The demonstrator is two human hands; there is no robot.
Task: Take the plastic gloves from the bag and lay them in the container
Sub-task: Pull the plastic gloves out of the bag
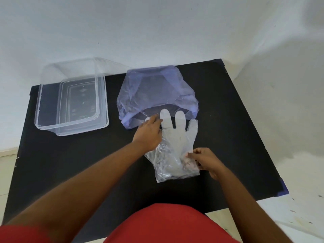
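Observation:
A clear plastic glove (177,137) lies flat on the black table (70,163), fingers pointing away toward the bag's mouth. My right hand (206,162) pinches its cuff at the right edge. My left hand (149,134) rests on the glove's left side, fingertips at the thumb part by the bag's opening. The bluish translucent bag (156,92) lies just beyond the glove, its mouth toward me. The clear rectangular container (103,102) stands at the table's far left, with no glove in it.
A white wall rises behind the table. The table's right corner (282,190) carries a blue cap. Pale floor shows on both sides. My red clothing fills the bottom of the view.

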